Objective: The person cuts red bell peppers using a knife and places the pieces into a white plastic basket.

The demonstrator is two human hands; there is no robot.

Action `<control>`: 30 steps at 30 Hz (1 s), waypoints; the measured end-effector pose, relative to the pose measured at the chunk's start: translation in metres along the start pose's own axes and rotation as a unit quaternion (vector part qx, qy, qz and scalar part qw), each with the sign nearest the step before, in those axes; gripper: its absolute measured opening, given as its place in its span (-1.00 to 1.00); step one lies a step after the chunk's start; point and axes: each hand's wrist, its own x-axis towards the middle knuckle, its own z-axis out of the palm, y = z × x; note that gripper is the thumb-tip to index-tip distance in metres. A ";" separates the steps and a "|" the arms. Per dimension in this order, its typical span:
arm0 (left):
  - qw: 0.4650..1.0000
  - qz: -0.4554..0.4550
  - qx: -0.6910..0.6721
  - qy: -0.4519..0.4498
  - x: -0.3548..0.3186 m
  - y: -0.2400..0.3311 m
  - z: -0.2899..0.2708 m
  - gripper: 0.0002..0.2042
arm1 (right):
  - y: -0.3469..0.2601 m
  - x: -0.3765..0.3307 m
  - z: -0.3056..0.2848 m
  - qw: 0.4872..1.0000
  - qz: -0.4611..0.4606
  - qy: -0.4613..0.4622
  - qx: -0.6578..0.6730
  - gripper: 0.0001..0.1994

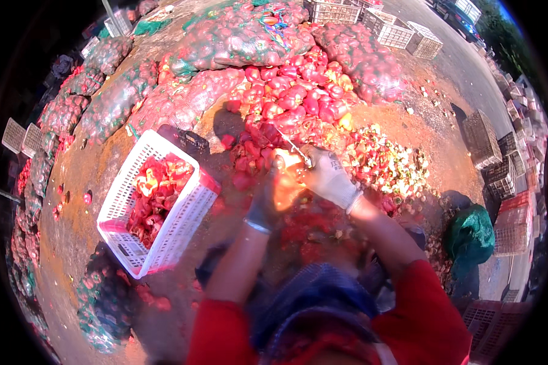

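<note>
My left hand (262, 204), in a dark-looking glove, is closed around a red bell pepper (288, 190), which is glaringly lit and partly blurred. My right hand (330, 177), in a pale work glove, grips a small knife (292, 143). Its thin blade points up and to the left, just above the pepper, and its handle is mostly hidden in the fist. Beyond both hands lies a heap of whole red peppers (292, 91). To the left stands a white plastic crate (186, 210) with opened pepper pieces (155, 198) in it.
A pile of cut-off pepper cores (393, 164) spreads to the right of my hands. Full mesh sacks (243, 39) lie at the back and along the left. Nearby on the right are a green mesh bag (472, 234) and stacked crates (484, 140). Another sack (103, 304) sits at lower left.
</note>
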 end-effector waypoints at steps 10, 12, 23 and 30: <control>0.952 -0.297 -0.073 -0.016 -0.016 -0.029 0.048 -0.67 | 0.047 -0.079 -0.044 0.994 0.107 0.014 0.000 -0.42; 0.978 -0.209 0.015 -0.008 -0.027 -0.034 0.086 -0.72 | 0.059 -0.097 -0.052 0.994 0.087 0.018 -0.059 -0.52; 0.951 -0.298 -0.061 -0.051 -0.009 -0.039 0.130 -0.71 | 0.119 -0.129 -0.054 0.982 0.063 0.164 -0.066 -0.70; 0.944 -0.300 0.000 -0.135 0.003 -0.031 0.129 -0.58 | 0.121 -0.121 -0.093 0.933 0.159 0.021 0.322 -0.67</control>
